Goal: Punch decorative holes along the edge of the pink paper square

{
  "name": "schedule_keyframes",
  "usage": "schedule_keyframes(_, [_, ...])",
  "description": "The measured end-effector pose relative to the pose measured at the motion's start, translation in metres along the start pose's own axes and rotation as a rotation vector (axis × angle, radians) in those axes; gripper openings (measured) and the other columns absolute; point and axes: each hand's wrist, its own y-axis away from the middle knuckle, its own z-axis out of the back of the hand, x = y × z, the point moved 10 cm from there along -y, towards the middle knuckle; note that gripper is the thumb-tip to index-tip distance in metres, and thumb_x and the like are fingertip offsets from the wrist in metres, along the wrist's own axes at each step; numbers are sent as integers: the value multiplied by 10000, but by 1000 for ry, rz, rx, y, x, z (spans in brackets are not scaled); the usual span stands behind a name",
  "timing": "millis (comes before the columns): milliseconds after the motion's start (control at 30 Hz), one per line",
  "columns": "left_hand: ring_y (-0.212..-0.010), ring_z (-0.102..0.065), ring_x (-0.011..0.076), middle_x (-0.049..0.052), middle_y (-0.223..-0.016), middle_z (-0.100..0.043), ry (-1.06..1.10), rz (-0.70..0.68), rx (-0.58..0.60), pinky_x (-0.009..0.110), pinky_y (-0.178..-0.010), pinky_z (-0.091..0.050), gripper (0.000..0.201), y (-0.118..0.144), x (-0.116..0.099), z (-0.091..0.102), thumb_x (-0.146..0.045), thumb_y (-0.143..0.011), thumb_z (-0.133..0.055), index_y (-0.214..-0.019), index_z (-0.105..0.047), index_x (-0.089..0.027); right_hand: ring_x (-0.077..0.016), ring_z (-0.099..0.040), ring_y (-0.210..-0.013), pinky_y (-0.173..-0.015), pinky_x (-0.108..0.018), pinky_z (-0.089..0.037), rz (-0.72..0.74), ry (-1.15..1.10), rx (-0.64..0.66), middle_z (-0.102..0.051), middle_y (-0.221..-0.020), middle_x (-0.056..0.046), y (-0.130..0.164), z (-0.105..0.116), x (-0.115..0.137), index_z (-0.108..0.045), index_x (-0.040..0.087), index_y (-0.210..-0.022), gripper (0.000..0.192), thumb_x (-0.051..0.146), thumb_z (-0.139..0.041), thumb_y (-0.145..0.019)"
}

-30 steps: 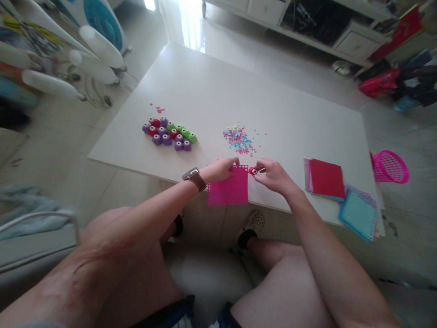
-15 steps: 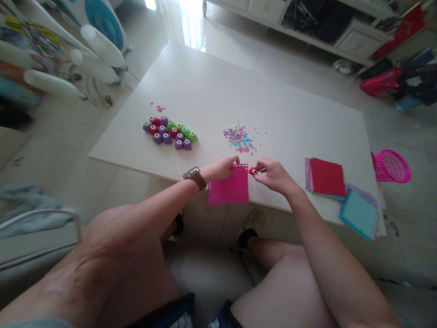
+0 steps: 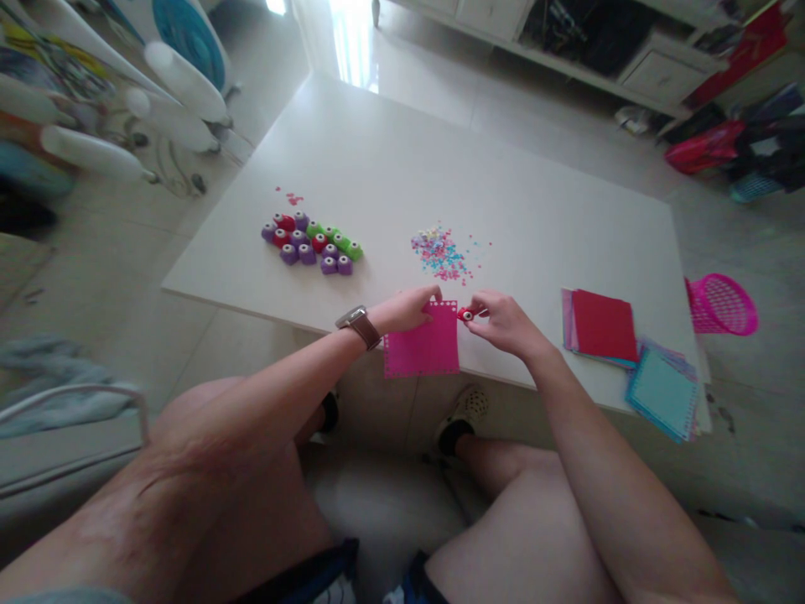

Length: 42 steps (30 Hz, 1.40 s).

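A pink paper square (image 3: 421,346) with punched holes along its top edge lies at the near edge of the white table (image 3: 390,159), partly overhanging it. My left hand (image 3: 406,309), a watch on its wrist, pinches the sheet's top left corner. My right hand (image 3: 503,322) grips a small red paper punch (image 3: 466,315) set against the sheet's top right corner. A scatter of tiny pink, blue and yellow punched bits (image 3: 440,252) lies just beyond both hands.
A cluster of several purple, red and green punches (image 3: 311,243) sits to the left on the table. Stacks of red paper (image 3: 600,325) and blue paper (image 3: 660,393) lie at the right. A pink mesh basket (image 3: 723,304) sits off the right edge. My knees are below the table edge.
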Motion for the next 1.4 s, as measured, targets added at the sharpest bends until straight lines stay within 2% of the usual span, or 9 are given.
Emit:
schedule_keyframes(267, [-925,-730,223,68,-1034,-809,-8,-32,-1,312,-830,-527,528,-2,2,-4,-102,-889,-633,-1406,-660,-207,-210,-691,-847,-786,-318,-514,27,8,33,-714,-885,-37,0,-8,4,-612,224,-798,180,95,-731,-839])
schedule_keyframes(467, [-975,-744,246,96,-1097,-821,-49,-35,-10,326,-825,-531,520,-1,3,-6,-100,-890,-603,-1393,-664,-217,-202,-674,-820,-763,-307,-483,46,-25,75,-717,-863,-38,1,-16,2,-648,211,-810,143,92,-720,-844])
schedule_keyframes(767, [-974,-748,222,69,-1110,-827,-53,-22,-4,298,-827,-528,497,0,5,-8,-106,-897,-592,-1371,-668,-239,-183,-630,-781,-733,-290,-436,55,-16,119,-685,-830,-31,1,-22,0,-609,208,-780,172,119,-736,-854])
schedule_keyframes(1000, [-997,-752,234,89,-1144,-824,-53,-19,5,302,-822,-522,528,1,2,-7,-102,-890,-609,-1402,-654,-218,-178,-620,-783,-740,-284,-430,64,-19,126,-664,-832,-25,1,-21,3,-597,207,-768,186,97,-730,-839])
schedule_keyframes(1233, [-987,-749,232,89,-1143,-822,-62,-38,14,305,-823,-516,524,0,1,-9,-117,-904,-612,-1420,-646,-205,-179,-632,-794,-741,-283,-432,61,-16,129,-682,-843,-25,1,-21,5,-631,201,-778,172,82,-733,-847])
schedule_keyframes(1400, [-1037,-735,240,73,-1128,-811,-119,-60,14,327,-884,-504,491,1,-2,-12,-112,-932,-576,-1402,-656,-229,-182,-659,-829,-775,-281,-456,77,-15,159,-720,-881,-28,2,-27,11,-701,192,-837,154,42,-727,-855])
